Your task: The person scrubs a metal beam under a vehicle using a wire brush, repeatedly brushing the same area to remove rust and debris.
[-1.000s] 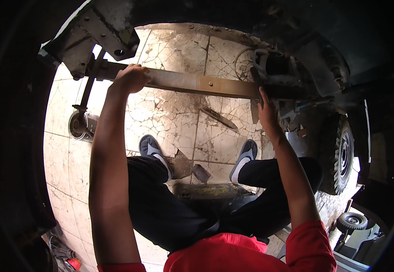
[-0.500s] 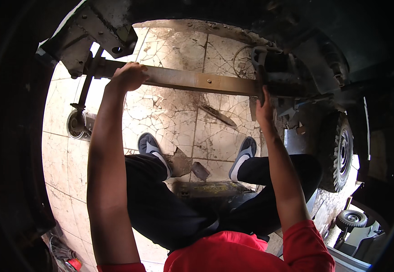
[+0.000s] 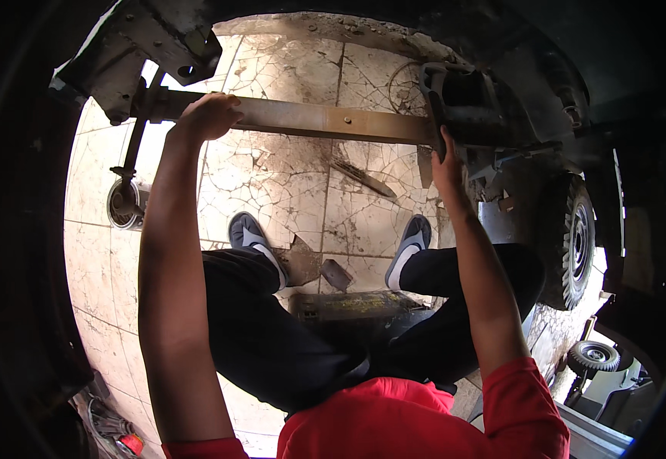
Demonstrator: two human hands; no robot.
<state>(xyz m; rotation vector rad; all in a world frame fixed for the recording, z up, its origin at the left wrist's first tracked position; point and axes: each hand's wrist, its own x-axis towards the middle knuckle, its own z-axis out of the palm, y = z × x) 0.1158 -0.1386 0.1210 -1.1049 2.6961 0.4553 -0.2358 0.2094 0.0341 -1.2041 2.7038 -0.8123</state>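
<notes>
A long square metal bar [image 3: 295, 118], part bare grey and part tan with a bolt head in it, runs crosswise below dark vehicle bodywork. My left hand [image 3: 210, 116] is closed over the bar near its left end. At the right end, the fingers of my right hand [image 3: 448, 164] are wrapped round a dark, narrow upright piece [image 3: 435, 118] that crosses the bar. What kind of piece it is, I cannot make out. Beside the left hand, a dark metal bracket with holes [image 3: 145, 46] hangs above a thin vertical rod [image 3: 134, 141].
A splinter-like strip [image 3: 364, 180] and a dark broken piece [image 3: 337, 274] lie on the cracked tile floor [image 3: 272, 172] between my feet. A black case-like box [image 3: 356, 304] sits by my legs. A treaded wheel [image 3: 576, 241] stands at the right. A round can [image 3: 122, 206] is at the left.
The whole view has shifted slightly, with the bar and floor a little higher and further left in the picture. Both hands keep their places and grips.
</notes>
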